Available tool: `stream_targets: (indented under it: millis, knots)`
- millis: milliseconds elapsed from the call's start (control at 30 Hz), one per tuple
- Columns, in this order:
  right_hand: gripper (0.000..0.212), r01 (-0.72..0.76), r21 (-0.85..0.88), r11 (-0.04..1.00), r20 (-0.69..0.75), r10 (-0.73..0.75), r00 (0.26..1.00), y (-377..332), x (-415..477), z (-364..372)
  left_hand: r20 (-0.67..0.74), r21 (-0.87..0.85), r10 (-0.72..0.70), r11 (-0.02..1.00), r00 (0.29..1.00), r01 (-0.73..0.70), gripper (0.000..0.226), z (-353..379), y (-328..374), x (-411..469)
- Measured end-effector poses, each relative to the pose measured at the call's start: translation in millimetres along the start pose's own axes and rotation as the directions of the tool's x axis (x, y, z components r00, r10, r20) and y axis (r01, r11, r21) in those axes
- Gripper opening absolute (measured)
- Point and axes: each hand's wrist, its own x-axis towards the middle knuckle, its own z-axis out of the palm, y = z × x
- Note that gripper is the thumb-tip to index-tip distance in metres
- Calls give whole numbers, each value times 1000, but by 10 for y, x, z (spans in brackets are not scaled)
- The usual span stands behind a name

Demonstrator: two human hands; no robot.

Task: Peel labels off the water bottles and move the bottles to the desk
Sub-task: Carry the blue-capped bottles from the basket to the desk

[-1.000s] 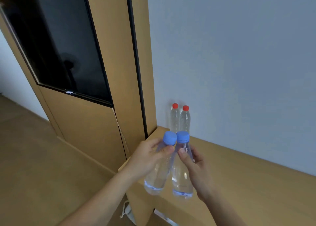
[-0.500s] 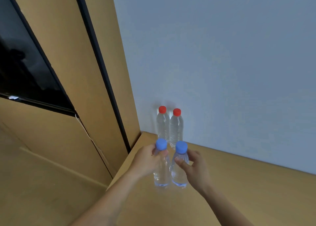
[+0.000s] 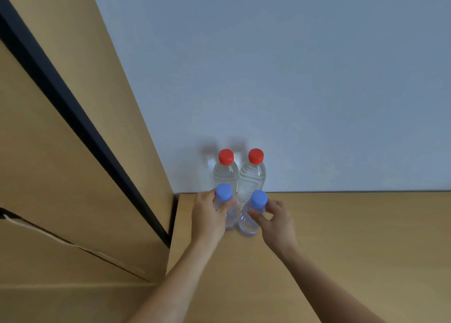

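Two clear label-free bottles with blue caps stand side by side on the wooden desk (image 3: pixel 341 237). My left hand (image 3: pixel 207 215) is wrapped around the left blue-capped bottle (image 3: pixel 224 192). My right hand (image 3: pixel 275 220) grips the right blue-capped bottle (image 3: pixel 258 198) just below its cap. Right behind them, against the wall, stand two clear bottles with red caps, the left one (image 3: pixel 226 162) and the right one (image 3: pixel 255 166), both upright and without labels.
A grey-blue wall (image 3: pixel 292 78) rises at the desk's back edge. A tall wooden panel with a black strip (image 3: pixel 73 115) stands at the left, close to the desk's left edge. The wooden floor (image 3: pixel 61 303) lies below left.
Both hands carried the blue-capped bottles forward and down from the air onto the desk, right in front of the red-capped pair. The camera has come closer to the desk.
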Motion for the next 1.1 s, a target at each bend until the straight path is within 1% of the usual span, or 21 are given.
stream_targets:
  millis: [33,133,267,367,467,533,600,667,733,833,900,967,1033,1100]
  knots:
    - [16,0,-17,1000,-10,0,1000,-16,18,28,-1,-6,-11,1000,1000,11,14,12,-16,4]
    - [16,2,-54,999,-63,-5,998,-47,60,98,7,-11,-23,1000,1000,23,30,5,-4,20]
    - [20,17,-68,998,-128,-26,991,-58,73,178,49,32,-18,999,999,17,34,-40,30,23]
    - [26,20,-45,999,-163,-27,986,-62,57,208,52,35,-16,999,999,14,39,-60,34,9]
    - [34,4,-31,1000,-145,-8,989,-40,54,200,87,47,-45,998,995,41,53,-78,-1,-7]
    - [48,-24,9,1000,-125,25,992,-36,35,168,57,58,-30,998,998,27,60,-116,-17,-39]
    - [62,-58,67,996,-185,69,980,-84,3,69,-45,5,69,998,997,-68,53,-182,32,-79]
    - [57,-45,137,990,-274,81,958,-195,-40,-120,-142,-134,119,981,983,-139,37,-287,187,-137]
    - [46,-4,203,979,-340,74,938,-327,-123,-370,-160,-229,143,957,977,-178,24,-361,414,-203]
    - [31,84,261,962,-410,31,912,-413,-353,-771,-88,-224,225,945,970,-239,5,-298,764,-330]
    - [23,123,287,950,-457,23,889,-368,-596,-1080,7,-230,265,939,964,-256,4,-110,1029,-479]
    - [14,131,295,947,-510,40,859,-238,-906,-1441,117,-267,304,927,945,-265,5,162,1301,-721]
    - [9,129,297,946,-589,75,805,-15,-1293,-1896,237,-285,363,913,901,-293,7,500,1579,-1080]
    - [8,130,301,945,-684,119,719,266,-1785,-2431,378,-273,421,901,825,-336,9,899,1838,-1543]
